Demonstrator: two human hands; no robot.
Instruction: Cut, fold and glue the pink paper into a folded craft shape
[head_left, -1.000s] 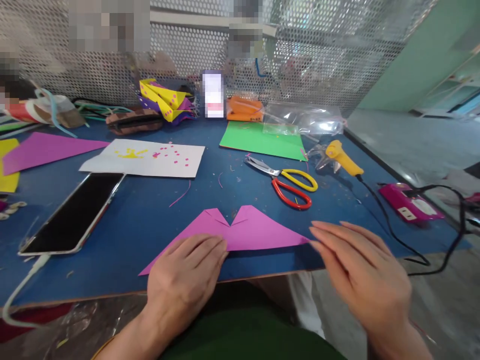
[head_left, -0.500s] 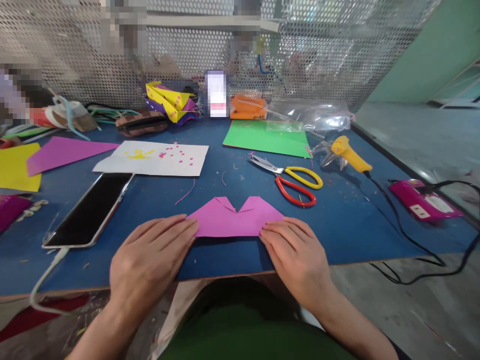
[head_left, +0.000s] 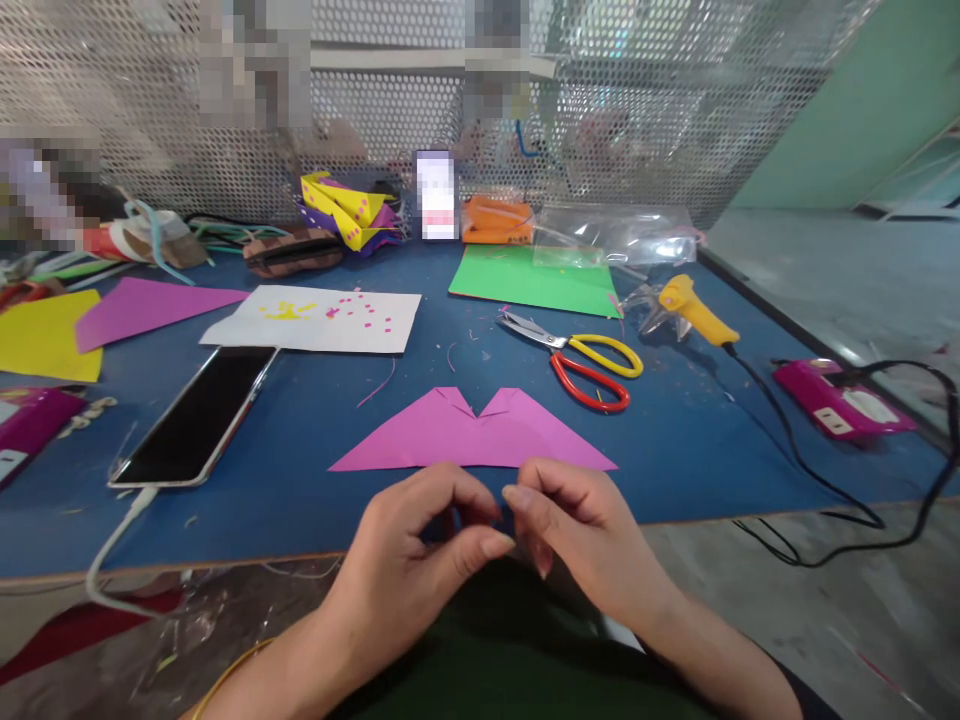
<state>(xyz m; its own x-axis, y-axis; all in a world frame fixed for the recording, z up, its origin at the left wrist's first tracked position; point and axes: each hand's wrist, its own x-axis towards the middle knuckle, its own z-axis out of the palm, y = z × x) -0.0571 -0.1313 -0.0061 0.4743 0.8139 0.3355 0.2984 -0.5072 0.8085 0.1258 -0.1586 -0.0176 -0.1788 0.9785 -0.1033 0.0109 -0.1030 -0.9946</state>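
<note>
Flat, V-notched pink paper [head_left: 474,441]

Head view: close above table [head_left: 690,430], tilted down, facing perforated screen [head_left: 382,110].

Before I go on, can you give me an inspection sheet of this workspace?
Surface: blue table, small scraps scattered.
Workpiece: folded pink paper lies on it, V-shaped notch on its far side.
Clutter: scissors with handles spread, yellow glue gun, white sheet, green sheet, black-screened phone.
Grips: left grip loosely open, right grip curled beside it, both by the paper's near edge; nothing seen held.
Cables: white cable plugged into the phone; black cord leads from the glue gun.
Surroundings: perforated metal panel behind, floor to the right.
</note>
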